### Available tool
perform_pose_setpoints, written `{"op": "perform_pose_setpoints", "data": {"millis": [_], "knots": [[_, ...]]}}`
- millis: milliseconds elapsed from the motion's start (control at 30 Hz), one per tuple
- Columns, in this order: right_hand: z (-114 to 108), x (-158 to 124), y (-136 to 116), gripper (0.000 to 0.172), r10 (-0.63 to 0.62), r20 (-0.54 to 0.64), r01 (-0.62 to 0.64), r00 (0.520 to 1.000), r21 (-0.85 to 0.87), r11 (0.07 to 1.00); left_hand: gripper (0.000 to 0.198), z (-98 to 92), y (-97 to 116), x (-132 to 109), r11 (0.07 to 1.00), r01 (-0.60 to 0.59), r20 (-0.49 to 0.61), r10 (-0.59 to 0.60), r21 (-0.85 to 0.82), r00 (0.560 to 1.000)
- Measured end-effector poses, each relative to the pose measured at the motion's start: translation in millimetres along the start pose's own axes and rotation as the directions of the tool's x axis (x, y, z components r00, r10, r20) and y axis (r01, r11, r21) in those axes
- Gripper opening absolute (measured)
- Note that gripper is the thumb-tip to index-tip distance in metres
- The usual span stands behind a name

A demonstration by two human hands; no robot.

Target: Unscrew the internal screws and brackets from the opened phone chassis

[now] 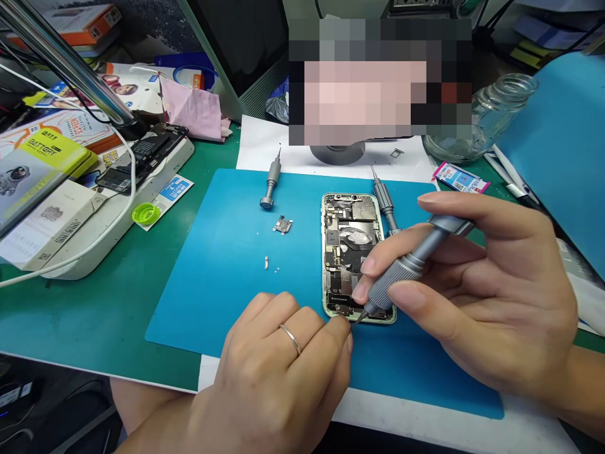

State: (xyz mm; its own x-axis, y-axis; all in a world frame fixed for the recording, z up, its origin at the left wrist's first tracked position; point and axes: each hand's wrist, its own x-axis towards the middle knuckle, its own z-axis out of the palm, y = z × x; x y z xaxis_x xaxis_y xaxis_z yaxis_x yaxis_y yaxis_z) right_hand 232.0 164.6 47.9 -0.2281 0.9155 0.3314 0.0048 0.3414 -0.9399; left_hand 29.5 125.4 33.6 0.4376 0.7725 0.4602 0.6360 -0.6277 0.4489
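Observation:
An opened phone with its inner parts exposed lies on a blue mat. My right hand grips a grey screwdriver, whose tip points down at the phone's lower edge. Close to that tip are the pinched fingertips of my left hand, which wears a ring; whatever they hold is hidden. A second screwdriver lies at the phone's right side, and a third stands out to the upper left. Between that one and my left hand sit a small metal part and a tiny piece.
Boxes and another opened phone crowd the left side, beside a metal lamp pole. A glass jar is at the back right. A monitor and a blurred-out area are behind the mat.

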Motion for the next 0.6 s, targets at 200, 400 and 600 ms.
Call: {"op": "perform_pose_setpoints", "data": {"millis": [200, 400, 600], "knots": [[0.6, -0.1, 1.4, 0.054, 0.017, -0.013, -0.017, 1.0, 0.005, 1.0, 0.023, -2.2, 0.2, -0.3, 1.0, 0.0, -0.003, 0.0, 0.004, 1.0], [2.2, 1.0, 0.9, 0.054, 0.012, -0.016, -0.012, 1.0, -0.005, 1.0, 0.017, -2.2, 1.1, -2.6, 1.0, 0.001, 0.0, -0.001, 0.005, 1.0], [0.5, 1.5, 0.4, 0.053, -0.004, -0.015, 0.004, 1.0, -0.006, 1.0, 0.016, -1.7, -0.3, -2.1, 1.0, 0.0, 0.003, 0.0, 0.007, 1.0]]}}
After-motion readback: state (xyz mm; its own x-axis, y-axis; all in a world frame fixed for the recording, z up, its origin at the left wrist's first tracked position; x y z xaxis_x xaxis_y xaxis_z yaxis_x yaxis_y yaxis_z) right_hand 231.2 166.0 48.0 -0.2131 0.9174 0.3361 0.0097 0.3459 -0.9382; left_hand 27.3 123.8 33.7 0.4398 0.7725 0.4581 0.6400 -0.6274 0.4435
